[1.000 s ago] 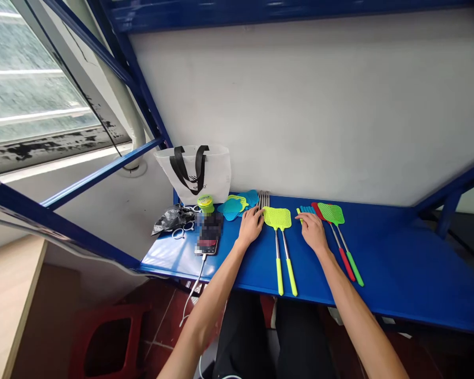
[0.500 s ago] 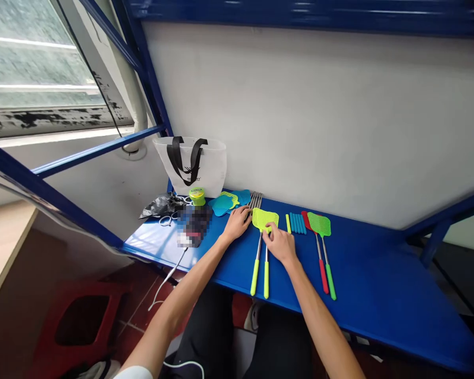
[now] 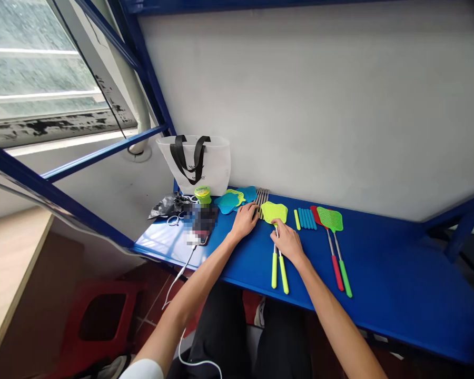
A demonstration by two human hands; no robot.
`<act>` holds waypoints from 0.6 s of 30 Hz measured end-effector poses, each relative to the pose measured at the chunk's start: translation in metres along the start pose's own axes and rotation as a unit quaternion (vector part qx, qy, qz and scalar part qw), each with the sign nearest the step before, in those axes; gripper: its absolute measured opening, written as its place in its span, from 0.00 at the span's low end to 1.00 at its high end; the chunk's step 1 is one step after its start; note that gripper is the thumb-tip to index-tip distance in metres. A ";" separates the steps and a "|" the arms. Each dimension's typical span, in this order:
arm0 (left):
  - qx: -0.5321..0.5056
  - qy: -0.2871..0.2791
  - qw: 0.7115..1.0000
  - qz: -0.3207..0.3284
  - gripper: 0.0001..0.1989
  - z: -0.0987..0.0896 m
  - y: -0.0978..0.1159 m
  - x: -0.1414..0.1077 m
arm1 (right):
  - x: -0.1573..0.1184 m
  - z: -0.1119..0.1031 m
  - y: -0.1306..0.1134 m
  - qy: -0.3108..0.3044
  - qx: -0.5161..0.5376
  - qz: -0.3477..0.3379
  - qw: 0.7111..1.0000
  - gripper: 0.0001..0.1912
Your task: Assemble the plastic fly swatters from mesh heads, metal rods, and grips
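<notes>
My right hand (image 3: 287, 239) is closed on the metal rod of a yellow-green fly swatter, just below its head (image 3: 274, 211). Two such swatters overlap at their heads, and their yellow-green handles (image 3: 274, 271) point towards me, slightly apart. My left hand (image 3: 245, 220) lies at the near ends of several bare metal rods (image 3: 262, 196), its fingers slightly apart and touching them. Loose blue swatter heads (image 3: 228, 201) and a yellow-green one (image 3: 237, 196) are piled left of the rods. Blue grips (image 3: 308, 219) and one yellow-green grip (image 3: 297, 219) lie right of the swatters.
Farther right, a red swatter (image 3: 337, 272) and a green swatter (image 3: 330, 218) overlap on the blue table (image 3: 398, 284). To the left are a white bag (image 3: 217, 163), a green tub (image 3: 203, 195), scissors (image 3: 174, 219), a black plastic bag (image 3: 168, 204) and a phone with a white cable (image 3: 187, 263).
My right hand has slid from the yellow-green heads down to the rod. Those heads now overlap more closely, and the swatters have shifted angle. The camera view has shifted; my left hand stays at the rods.
</notes>
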State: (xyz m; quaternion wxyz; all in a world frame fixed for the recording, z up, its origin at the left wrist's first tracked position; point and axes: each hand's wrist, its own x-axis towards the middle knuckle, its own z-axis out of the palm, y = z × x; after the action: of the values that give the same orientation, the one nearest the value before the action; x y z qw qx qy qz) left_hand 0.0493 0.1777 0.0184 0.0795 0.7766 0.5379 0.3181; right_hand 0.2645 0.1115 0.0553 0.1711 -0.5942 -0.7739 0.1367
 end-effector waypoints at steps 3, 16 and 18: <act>-0.005 -0.001 1.000 0.000 0.15 0.001 -0.001 -0.001 | 0.003 0.002 0.010 0.032 0.068 -0.008 0.997 0.16; -0.031 0.013 0.999 -0.002 0.12 0.002 -0.006 0.001 | -0.001 -0.017 0.014 0.086 0.250 -0.017 0.964 0.16; -0.034 0.010 0.999 -0.003 0.13 0.001 -0.006 0.001 | -0.010 -0.036 0.028 0.095 0.265 -0.002 0.960 0.19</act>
State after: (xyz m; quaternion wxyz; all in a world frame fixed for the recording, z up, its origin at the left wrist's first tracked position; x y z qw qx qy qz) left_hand 0.0455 0.1816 0.0152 0.1019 0.7685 0.5299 0.3439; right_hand 0.3060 0.1096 0.0750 0.3954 -0.5363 -0.6915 0.2791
